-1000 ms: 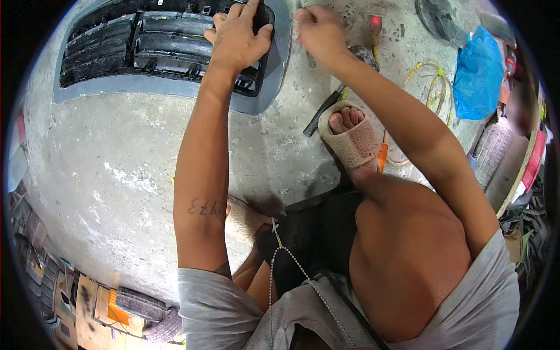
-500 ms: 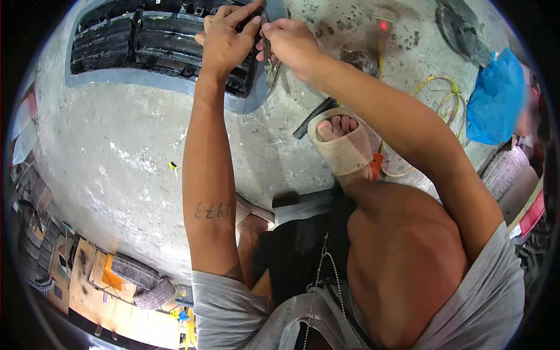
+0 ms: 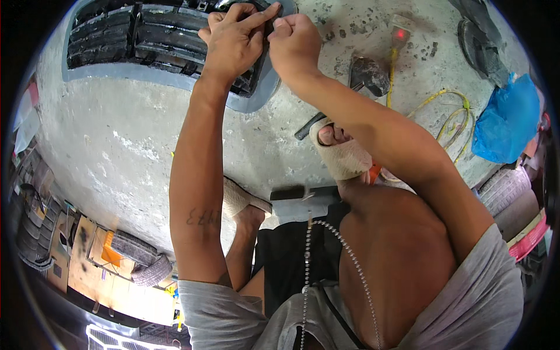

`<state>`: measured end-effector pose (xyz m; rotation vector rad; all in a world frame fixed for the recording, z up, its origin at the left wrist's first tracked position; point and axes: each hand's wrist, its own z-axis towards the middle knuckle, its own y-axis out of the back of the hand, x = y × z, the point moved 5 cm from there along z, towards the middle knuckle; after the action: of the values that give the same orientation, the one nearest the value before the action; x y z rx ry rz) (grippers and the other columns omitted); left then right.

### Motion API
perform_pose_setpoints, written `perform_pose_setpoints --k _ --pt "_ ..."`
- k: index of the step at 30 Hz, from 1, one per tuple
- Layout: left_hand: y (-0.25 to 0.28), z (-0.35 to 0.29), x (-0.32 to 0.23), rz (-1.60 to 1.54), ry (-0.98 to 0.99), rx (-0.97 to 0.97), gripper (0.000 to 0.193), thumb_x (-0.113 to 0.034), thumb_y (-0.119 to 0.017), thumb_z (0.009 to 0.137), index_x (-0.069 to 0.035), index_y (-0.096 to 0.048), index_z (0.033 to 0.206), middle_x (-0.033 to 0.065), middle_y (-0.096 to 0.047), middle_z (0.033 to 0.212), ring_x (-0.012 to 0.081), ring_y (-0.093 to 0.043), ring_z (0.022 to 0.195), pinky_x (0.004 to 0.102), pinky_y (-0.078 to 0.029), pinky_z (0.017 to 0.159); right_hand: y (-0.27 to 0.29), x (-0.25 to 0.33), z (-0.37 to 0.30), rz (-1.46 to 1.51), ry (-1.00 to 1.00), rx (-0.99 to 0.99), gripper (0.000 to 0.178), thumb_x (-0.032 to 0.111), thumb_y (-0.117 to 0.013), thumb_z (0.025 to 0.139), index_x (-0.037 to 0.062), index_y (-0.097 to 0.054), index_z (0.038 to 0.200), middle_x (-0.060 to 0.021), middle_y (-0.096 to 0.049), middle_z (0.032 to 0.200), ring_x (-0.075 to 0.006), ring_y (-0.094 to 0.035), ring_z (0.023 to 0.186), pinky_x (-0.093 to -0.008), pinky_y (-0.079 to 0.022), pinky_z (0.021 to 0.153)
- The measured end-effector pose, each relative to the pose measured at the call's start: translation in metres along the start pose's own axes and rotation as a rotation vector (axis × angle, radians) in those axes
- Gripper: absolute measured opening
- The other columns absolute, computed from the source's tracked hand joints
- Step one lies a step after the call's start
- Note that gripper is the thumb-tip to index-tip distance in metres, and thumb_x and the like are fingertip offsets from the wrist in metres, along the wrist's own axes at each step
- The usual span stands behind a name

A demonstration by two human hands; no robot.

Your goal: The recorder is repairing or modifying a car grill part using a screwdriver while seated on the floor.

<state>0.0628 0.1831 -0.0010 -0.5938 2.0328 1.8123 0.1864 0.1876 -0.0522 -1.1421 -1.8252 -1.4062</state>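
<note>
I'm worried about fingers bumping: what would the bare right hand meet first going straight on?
The right hand would probably meet the bare left hand, near its outstretched index finger; depth is unclear.

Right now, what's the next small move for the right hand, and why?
Probably slide the right hand gently along the right end of the black grille: its fingers are drawn together there, and the left hand rests over the grille beside them, seemingly steadying it. Whether the fingers grip anything can't be made out, so I'd go slowly.
</note>
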Motion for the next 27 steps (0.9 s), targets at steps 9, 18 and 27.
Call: perform_pose_setpoints --k 9,18,27 --pt "0.017 0.005 0.022 -0.197 0.013 0.038 0.042 -0.013 -0.068 0.087 -0.005 -0.066 0.128 0.0126 -0.065 0.109 0.0335 -0.057 0.105 0.0411 -0.043 0.096 0.026 0.000 0.021 0.418 -0.035 0.182 0.027 0.012 -0.062 0.097 0.0029 -0.052 0.121 -0.0106 -0.068 0.089 -0.0152 -0.069 0.072 -0.0271 -0.054 0.066" --pt "0.072 0.027 0.006 0.049 -0.117 0.595 0.038 -0.016 -0.071 0.093 -0.007 -0.065 0.129 0.0132 -0.070 0.116 0.0247 -0.066 0.112 0.0385 -0.051 0.098 0.054 0.003 0.040 0.514 -0.167 0.239 0.023 0.017 -0.061 0.099 -0.0029 -0.060 0.112 -0.0126 -0.071 0.091 -0.0174 -0.069 0.073 -0.0283 -0.056 0.068" --pt "0.072 0.099 0.007 0.245 -0.362 0.257 0.039 -0.022 -0.075 0.083 -0.013 -0.068 0.120 0.0149 -0.066 0.119 0.0364 -0.058 0.116 0.0505 -0.045 0.097 0.058 0.019 0.042 0.037 0.043 0.292 0.033 0.032 -0.053 0.104 0.0001 -0.061 0.107 -0.0049 -0.061 0.078 -0.0131 -0.057 0.060 -0.0281 -0.049 0.059"
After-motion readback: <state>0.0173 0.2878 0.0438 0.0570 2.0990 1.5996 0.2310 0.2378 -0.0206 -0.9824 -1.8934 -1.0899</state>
